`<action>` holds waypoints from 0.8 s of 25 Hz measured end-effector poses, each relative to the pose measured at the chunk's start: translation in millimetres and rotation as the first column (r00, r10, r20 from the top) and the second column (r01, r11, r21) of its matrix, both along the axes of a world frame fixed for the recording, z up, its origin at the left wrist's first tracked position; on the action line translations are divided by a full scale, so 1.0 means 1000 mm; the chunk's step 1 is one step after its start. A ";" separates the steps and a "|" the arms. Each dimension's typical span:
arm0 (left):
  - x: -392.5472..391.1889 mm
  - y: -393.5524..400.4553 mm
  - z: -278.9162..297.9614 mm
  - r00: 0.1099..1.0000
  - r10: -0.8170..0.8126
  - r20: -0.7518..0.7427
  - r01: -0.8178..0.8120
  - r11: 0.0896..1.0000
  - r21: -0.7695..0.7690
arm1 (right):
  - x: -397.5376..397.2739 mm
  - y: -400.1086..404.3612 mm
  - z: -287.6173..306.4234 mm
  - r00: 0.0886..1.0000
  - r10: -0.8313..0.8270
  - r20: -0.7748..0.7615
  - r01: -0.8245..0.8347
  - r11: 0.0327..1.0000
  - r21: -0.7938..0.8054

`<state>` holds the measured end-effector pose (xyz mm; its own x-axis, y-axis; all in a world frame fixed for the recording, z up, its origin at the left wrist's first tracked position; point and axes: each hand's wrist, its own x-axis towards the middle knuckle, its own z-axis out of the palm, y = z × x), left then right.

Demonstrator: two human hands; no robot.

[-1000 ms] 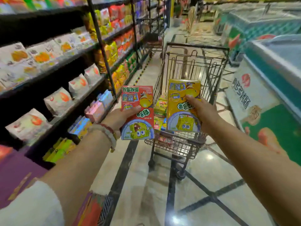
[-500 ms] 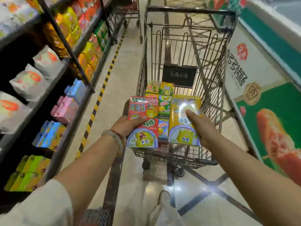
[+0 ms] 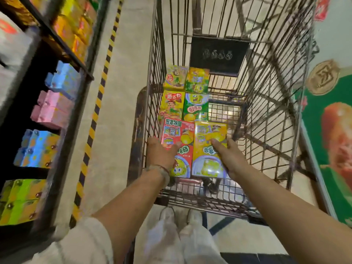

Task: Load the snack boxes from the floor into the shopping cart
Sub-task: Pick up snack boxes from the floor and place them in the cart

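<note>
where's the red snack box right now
In the head view, the red snack box is inside the cart, near-left, held by the left hand, beside the yellow box.

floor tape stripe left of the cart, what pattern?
Yellow and black diagonal hazard stripes on the floor tape, clearest in the head view.

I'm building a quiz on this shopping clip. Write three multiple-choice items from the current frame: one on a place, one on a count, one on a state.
1. Where is the red snack box?
A. on the store shelf
B. inside the wire shopping cart
C. on the floor

2. How many smaller boxes lie beyond the two held ones?
A. four
B. one
C. seven

3. What is the right hand doing?
A. hanging idle
B. gripping the cart handle
C. holding the yellow snack box

Answers: 1 B, the left hand holds it within the cart's mesh walls; 2 A, two rows of two; 3 C, its thumb lies across the box front.
</note>
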<state>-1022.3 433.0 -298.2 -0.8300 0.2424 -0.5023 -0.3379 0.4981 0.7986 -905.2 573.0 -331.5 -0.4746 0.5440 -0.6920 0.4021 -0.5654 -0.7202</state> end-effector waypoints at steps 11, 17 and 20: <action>0.002 -0.002 -0.057 0.909 -0.364 -0.205 0.243 0.860 -0.448 | -0.010 -0.021 -0.061 0.979 0.042 0.197 -0.067 0.990 0.123; 0.002 -0.005 -0.067 0.723 -0.569 -0.390 0.254 0.745 -0.617 | -0.020 -0.020 -0.071 0.961 0.048 0.272 -0.150 0.918 0.367; 0.000 -0.006 -0.073 0.660 -0.626 -0.416 0.260 0.710 -0.655 | -0.019 -0.020 -0.074 0.950 0.091 0.299 -0.206 0.902 0.379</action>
<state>-1022.0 426.7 -371.6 -0.8389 0.5285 -0.1305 0.4693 0.8236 0.3185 -924.3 552.8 -406.0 -0.4001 0.7394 -0.5415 0.6676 -0.1696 -0.7249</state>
